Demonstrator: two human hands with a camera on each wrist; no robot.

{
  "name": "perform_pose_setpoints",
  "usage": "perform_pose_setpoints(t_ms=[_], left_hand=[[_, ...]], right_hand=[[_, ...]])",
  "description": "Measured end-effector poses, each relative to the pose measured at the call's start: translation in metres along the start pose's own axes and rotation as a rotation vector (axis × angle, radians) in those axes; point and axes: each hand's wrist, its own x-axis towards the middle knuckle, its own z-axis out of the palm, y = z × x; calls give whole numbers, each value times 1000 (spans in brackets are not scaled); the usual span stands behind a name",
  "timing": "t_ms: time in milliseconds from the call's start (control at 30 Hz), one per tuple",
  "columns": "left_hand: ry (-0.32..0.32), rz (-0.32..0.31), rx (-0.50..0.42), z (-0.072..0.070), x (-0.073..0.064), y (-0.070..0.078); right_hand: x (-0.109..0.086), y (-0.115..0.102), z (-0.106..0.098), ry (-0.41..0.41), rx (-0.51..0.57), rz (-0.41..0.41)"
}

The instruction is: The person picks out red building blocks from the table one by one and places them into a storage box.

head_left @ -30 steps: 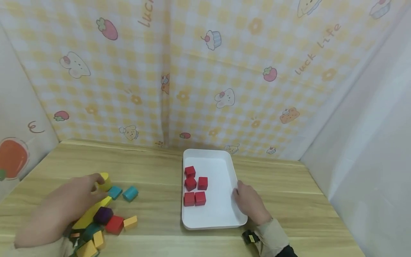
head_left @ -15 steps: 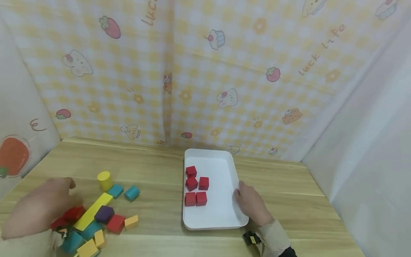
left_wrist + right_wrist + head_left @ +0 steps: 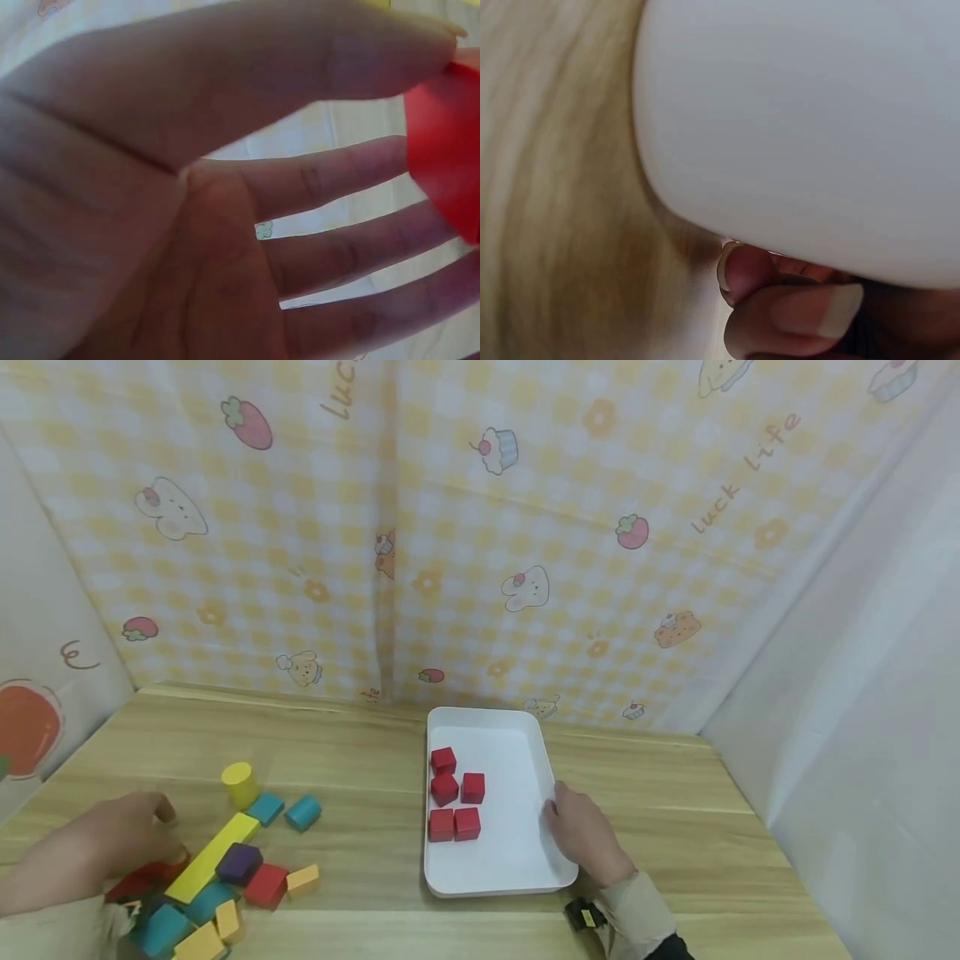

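my left hand [image 3: 120, 837] quit the yellow cylinder [image 3: 240, 786]; right hand [image 3: 587, 833] grips the tray [image 3: 510, 864]. only left-wrist view shows the red block [image 3: 447, 150] pinched.

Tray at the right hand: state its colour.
The tray is white; the head view shows it best.

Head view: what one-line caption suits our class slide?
The left hand holds a red block beside other coloured blocks; the right hand grips a white tray containing five red cubes.
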Motion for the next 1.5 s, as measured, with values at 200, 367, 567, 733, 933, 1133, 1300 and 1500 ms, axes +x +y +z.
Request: perform_pose_setpoints(t_ms=[200, 367, 567, 733, 933, 1133, 1300, 1500], left_hand=[[26, 88, -33, 3, 8, -7], [62, 123, -6, 4, 11, -7], [41, 102, -50, 3, 9, -2], [61, 128, -37, 1, 1, 2], [95, 163, -141, -3, -10, 6], [213, 238, 27, -7, -15, 19], [293, 321, 136, -8, -20, 47], [338, 418, 128, 0, -19, 79]], right_hand=[[0, -1, -1, -3, -3, -2], [0, -1, -2, -14, -1, 5], [1, -2, -2, -26, 1, 5], [0, 0, -2, -19, -4, 8], [0, -1, -2, -16, -10, 8], [1, -1, -2, -20, -7, 15], [1, -1, -1, -18, -4, 12], [1, 0, 0, -20, -1, 12]])
